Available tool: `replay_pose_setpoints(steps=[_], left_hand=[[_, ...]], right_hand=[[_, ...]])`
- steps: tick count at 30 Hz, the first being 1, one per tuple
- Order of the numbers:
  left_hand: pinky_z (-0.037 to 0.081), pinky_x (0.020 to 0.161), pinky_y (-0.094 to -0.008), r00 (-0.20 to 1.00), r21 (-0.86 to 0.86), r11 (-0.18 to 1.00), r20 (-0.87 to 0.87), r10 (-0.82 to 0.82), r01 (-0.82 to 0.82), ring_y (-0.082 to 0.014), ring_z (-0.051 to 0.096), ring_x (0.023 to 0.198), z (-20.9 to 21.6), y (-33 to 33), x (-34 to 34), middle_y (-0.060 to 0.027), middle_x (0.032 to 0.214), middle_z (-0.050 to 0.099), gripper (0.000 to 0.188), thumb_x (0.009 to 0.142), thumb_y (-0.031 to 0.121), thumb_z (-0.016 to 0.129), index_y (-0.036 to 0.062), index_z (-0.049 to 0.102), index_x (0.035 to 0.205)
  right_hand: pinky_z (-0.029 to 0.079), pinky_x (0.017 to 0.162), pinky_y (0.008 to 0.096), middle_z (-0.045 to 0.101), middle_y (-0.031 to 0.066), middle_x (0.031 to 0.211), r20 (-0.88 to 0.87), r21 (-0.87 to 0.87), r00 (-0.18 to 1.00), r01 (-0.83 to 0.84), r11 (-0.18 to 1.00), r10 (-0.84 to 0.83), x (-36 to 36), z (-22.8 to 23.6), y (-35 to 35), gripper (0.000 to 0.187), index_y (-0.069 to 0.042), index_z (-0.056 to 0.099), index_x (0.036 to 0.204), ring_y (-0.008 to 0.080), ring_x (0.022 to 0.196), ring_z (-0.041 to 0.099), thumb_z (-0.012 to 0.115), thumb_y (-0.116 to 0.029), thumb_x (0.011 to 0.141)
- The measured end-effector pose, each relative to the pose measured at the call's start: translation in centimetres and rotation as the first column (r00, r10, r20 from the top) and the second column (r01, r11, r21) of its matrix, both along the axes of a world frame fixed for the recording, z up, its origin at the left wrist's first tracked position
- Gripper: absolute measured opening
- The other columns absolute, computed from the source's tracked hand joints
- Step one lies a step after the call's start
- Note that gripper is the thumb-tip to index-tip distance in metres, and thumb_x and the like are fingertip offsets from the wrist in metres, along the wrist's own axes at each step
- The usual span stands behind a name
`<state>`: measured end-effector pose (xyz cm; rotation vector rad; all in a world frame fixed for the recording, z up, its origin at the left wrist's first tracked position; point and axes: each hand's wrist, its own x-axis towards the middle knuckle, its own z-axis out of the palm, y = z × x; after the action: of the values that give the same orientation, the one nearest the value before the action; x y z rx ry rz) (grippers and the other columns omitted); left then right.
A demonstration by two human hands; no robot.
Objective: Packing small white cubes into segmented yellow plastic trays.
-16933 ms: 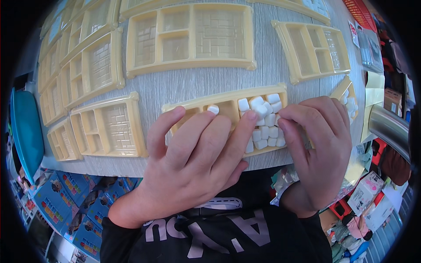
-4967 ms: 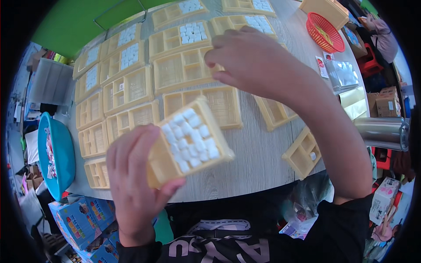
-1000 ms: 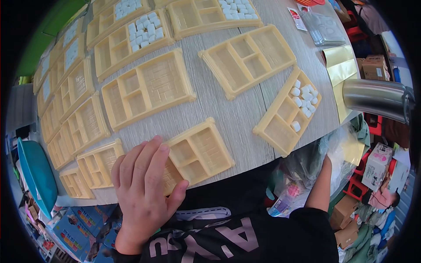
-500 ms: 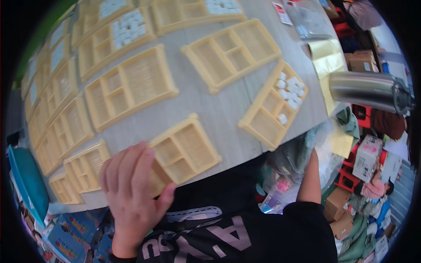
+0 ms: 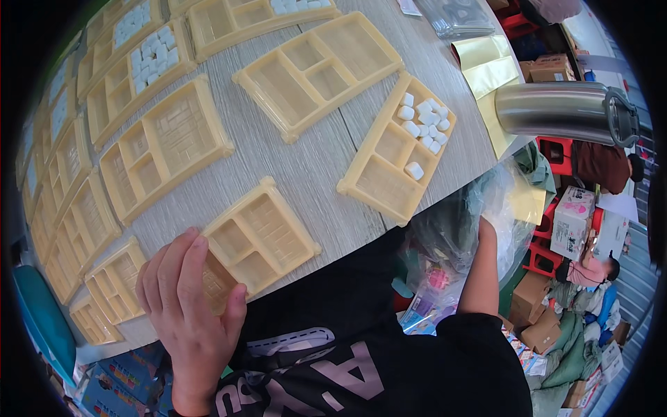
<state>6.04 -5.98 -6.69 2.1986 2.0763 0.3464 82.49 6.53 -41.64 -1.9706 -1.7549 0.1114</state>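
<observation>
My left hand (image 5: 186, 302) lies over the left end of a cream plastic divided tray (image 5: 260, 240) at the table's near edge. Its fingers are stretched out and the thumb stands apart, with nothing visible between them. My right forearm (image 5: 481, 274) reaches down beside the table into a large clear plastic bag (image 5: 455, 215), which hides the fingers of my right hand. Just left of that bag, on the tabletop, a tilted tray (image 5: 397, 149) has several small white rounded blocks (image 5: 427, 125) in its far compartment and one block (image 5: 414, 170) in a smaller one.
More cream trays (image 5: 167, 146) cover the left and far table (image 5: 278, 156), some with white blocks. A metal flask (image 5: 556, 110) and gold paper (image 5: 483, 69) are at the right. A teal basin (image 5: 43, 316) sits far left; cartons (image 5: 531, 295) and red stools (image 5: 556, 154) stand right.
The view has shifted, so the trays and flask appear farther left. My left hand stays over the same tray, and my right arm is still in the bag.
</observation>
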Motion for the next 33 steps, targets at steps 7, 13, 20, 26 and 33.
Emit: replay_pose_setpoints(steps=[7, 13, 20, 26, 33], left_hand=[[0.037, 0.110, -0.0520, 1.000, 0.040, 0.999, -0.009, 0.005, -0.005, -0.0351, 0.057, 0.124, -0.6, 0.2, 0.0, -0.0164, 0.136, 0.061, 0.055, 0.102, 0.038, 0.060, 0.0021, 0.049, 0.142], [0.037, 0.111, -0.0530, 1.000, 0.048, 0.999, -0.006, 0.015, -0.015, -0.0353, 0.056, 0.125, -0.9, 0.0, 0.0, -0.0157, 0.137, 0.061, 0.054, 0.102, 0.038, 0.060, 0.0030, 0.050, 0.142], [0.036, 0.113, -0.0545, 0.999, 0.029, 0.999, -0.032, 0.019, -0.019, -0.0345, 0.055, 0.126, -0.8, 0.1, 0.1, -0.0151, 0.137, 0.061, 0.053, 0.101, 0.037, 0.060, 0.0037, 0.051, 0.141], [0.036, 0.112, -0.0541, 0.999, 0.039, 0.999, -0.029, 0.019, -0.018, -0.0344, 0.056, 0.124, -0.5, -0.1, -0.2, -0.0152, 0.135, 0.061, 0.053, 0.100, 0.037, 0.061, 0.0033, 0.052, 0.140], [0.036, 0.111, -0.0528, 1.000, 0.042, 0.999, -0.015, 0.012, -0.011, -0.0344, 0.057, 0.122, -0.5, 0.5, 0.2, -0.0153, 0.133, 0.061, 0.051, 0.099, 0.036, 0.063, 0.0031, 0.054, 0.138]], right_hand=[[0.056, 0.092, 0.0452, 0.073, 0.0207, 0.115, 0.111, 0.153, 0.991, -0.088, 0.984, 0.072, -3.5, -1.8, 2.4, 0.042, 0.003, 0.065, 0.127, 0.0354, 0.109, 0.069, 0.063, -0.023, 0.094], [0.056, 0.092, 0.0454, 0.073, 0.0212, 0.115, 0.187, 0.267, 0.977, -0.154, 0.951, 0.105, -6.4, -2.3, 4.0, 0.042, 0.003, 0.065, 0.127, 0.0359, 0.110, 0.069, 0.063, -0.023, 0.093], [0.056, 0.094, 0.0471, 0.073, 0.0236, 0.115, 0.257, -0.061, 0.964, 0.089, 0.994, -0.070, -8.6, 2.6, 0.4, 0.042, 0.003, 0.066, 0.125, 0.0386, 0.112, 0.069, 0.064, -0.024, 0.093], [0.055, 0.096, 0.0496, 0.073, 0.0270, 0.116, 0.428, -0.519, 0.869, 0.461, 0.719, -0.249, -8.2, 9.8, -1.4, 0.043, 0.004, 0.068, 0.123, 0.0424, 0.114, 0.069, 0.065, -0.025, 0.092], [0.057, 0.087, 0.0531, 0.072, 0.0340, 0.105, 0.481, -0.574, 0.858, 0.464, 0.675, -0.181, -10.6, 15.5, -0.5, 0.046, 0.006, 0.067, 0.122, 0.0461, 0.102, 0.072, 0.066, -0.023, 0.086]])
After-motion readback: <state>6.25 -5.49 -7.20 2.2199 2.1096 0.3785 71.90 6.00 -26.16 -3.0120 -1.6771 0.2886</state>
